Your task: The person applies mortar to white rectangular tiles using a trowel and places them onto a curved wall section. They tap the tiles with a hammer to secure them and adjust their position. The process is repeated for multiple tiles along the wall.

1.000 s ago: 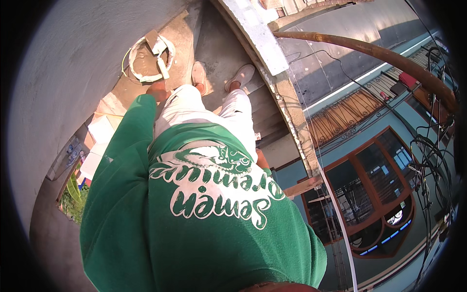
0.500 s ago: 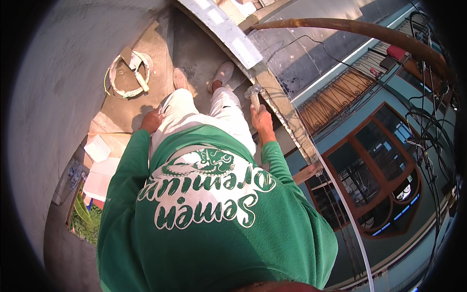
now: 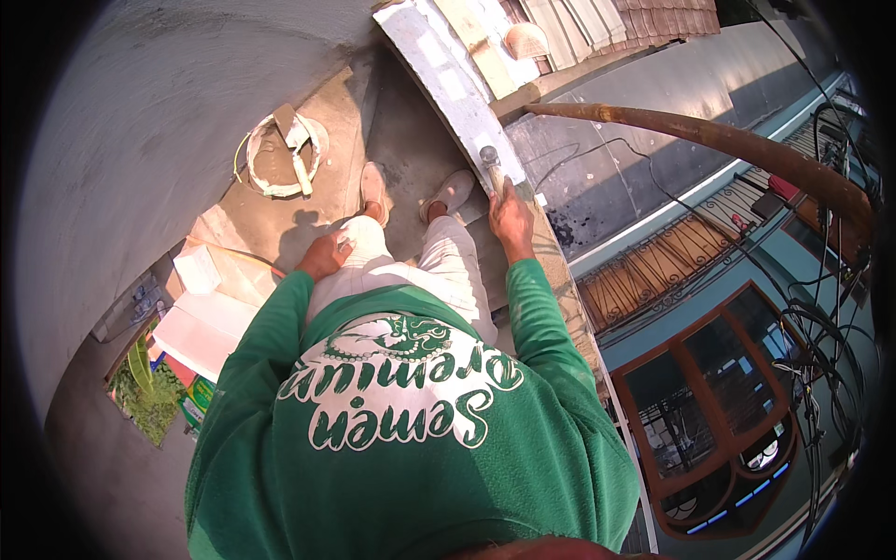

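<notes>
My right hand (image 3: 511, 224) grips the pale handle of a hammer (image 3: 490, 159). Its roundish grey head points away from me, over the white-topped strip (image 3: 448, 82) along the ledge. Beside my left knee is my left hand (image 3: 324, 256), its fingers curled in. Whatever those fingers may hold is hidden. To the far left of my feet stands a round bucket (image 3: 320, 154) of grey-brown mix. Across it lies a trowel (image 3: 302, 175) with a light handle, apart from both hands.
A grey wall (image 3: 177, 103) rises on the left. On the right, the ledge (image 3: 567, 303) drops off beside a blue building (image 3: 597, 448). A rusty pole (image 3: 709, 133) and tangled cables (image 3: 826, 373) cross there. White boxes (image 3: 210, 317) lie behind my left arm.
My right hand has moved the hammer forward, from the rough ledge edge to the white-topped strip. My left hand has come closer to the knee. The whole view has shifted.
</notes>
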`<state>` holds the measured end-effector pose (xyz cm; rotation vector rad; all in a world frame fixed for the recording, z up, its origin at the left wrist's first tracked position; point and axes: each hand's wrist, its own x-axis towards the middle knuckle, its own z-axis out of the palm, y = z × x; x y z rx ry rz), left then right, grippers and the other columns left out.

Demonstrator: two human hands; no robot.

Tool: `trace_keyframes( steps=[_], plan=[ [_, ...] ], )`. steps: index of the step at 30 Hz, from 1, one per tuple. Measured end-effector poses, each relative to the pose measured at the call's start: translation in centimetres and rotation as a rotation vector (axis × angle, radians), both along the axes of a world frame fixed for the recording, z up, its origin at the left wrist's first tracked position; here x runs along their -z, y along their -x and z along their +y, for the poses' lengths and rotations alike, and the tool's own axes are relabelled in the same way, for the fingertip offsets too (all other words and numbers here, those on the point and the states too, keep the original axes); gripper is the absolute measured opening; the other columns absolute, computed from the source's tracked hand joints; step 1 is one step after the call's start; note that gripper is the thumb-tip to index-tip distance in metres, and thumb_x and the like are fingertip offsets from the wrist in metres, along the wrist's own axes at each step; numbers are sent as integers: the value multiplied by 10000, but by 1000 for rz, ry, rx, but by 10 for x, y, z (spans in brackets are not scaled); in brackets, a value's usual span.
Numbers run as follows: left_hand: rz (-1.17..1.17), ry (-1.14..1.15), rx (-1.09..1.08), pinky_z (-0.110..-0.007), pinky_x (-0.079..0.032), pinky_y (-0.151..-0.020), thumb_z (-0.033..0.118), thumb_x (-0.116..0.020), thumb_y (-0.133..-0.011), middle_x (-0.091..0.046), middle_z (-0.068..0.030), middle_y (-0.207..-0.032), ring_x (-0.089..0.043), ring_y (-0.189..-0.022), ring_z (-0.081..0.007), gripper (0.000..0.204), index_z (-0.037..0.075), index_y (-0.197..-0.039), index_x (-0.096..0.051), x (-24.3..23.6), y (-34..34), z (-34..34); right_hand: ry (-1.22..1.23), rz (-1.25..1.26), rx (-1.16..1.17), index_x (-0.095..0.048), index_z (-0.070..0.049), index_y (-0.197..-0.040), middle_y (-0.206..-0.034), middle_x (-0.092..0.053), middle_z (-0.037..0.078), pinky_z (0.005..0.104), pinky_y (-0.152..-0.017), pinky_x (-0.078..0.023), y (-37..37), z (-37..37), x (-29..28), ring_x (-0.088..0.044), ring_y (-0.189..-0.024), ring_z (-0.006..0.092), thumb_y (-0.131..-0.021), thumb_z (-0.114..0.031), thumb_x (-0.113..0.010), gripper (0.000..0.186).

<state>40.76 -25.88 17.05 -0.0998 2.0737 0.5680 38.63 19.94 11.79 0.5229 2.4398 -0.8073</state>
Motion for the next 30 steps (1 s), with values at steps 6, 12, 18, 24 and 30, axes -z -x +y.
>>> trace_keyframes(
  steps=[6, 12, 18, 24, 30],
  plan=[
    [-20, 79, -1, -478, -548, -1108, 431, -702, -1042, -722, -309, -1390, -696, -1306, -441, 659, -14, -1522, -629, -15, -4, 14, -10, 17, -3, -554, -28, -1581, -1232, -748, 329, 596, -984, -565, 4, 7, 0, -723, -1138, 523, -1113, -380, -598, 588],
    [-30, 166, -8, -534, -545, -1089, 562, -635, -1017, -726, -344, -1325, -703, -1241, -490, 754, -17, -1500, -649, -7, -35, 11, -49, -188, -59, -512, -25, -1608, -1280, -745, 344, 593, -1047, -550, 32, 2, -9, -708, -1210, 539, -1126, -459, -548, 650],
    [-114, 177, -186, -526, -520, -1140, 683, -599, -1004, -698, -332, -1416, -669, -1332, -480, 888, -37, -1524, -620, -8, -56, 11, -87, -146, -65, -506, -41, -1617, -1295, -734, 361, 595, -1062, -545, 46, 4, 2, -697, -1231, 548, -1115, -465, -573, 660],
    [-294, 246, -273, -494, -495, -1187, 773, -594, -972, -650, -347, -1498, -633, -1414, -463, 1067, -96, -1587, -518, -5, -79, 6, -115, -193, -106, -510, -42, -1622, -1303, -736, 352, 580, -1070, -548, 33, -15, -11, -698, -1238, 536, -1096, -454, -615, 676],
    [-378, 252, -254, -509, -522, -1160, 783, -642, -928, -647, -346, -1502, -663, -1382, -462, 1139, -102, -1621, -457, 13, -124, -16, 49, -326, -250, -587, -11, -1527, -1219, -772, 331, 542, -1050, -575, -25, -63, 31, -747, -1206, 471, -928, -226, -703, 647]
  ],
)
